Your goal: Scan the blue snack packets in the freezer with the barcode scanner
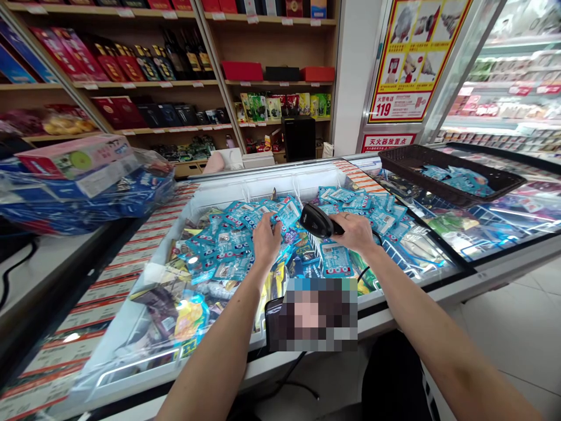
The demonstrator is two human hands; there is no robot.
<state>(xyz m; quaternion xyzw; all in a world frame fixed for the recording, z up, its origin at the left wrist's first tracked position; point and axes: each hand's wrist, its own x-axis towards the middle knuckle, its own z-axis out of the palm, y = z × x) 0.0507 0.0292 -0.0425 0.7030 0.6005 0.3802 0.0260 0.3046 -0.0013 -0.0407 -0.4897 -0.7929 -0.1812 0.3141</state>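
Note:
My right hand grips a black handheld barcode scanner, its head turned left. Just left of the scanner, my left hand pinches a small light-blue packet between thumb and fingers. Many similar blue packets lie spread over the glass lid of the chest freezer under my left hand. Another heap of blue packets lies beyond my right hand, and a single blue packet rests below it. A phone-like device with a blurred screen sits at the freezer's near edge.
A dark brown basket holding several blue packets stands on the freezer at the right. Plastic-wrapped blue packs with a pink box sit at the left. Shelves with bottles and boxes line the back. A black cable hangs near the front edge.

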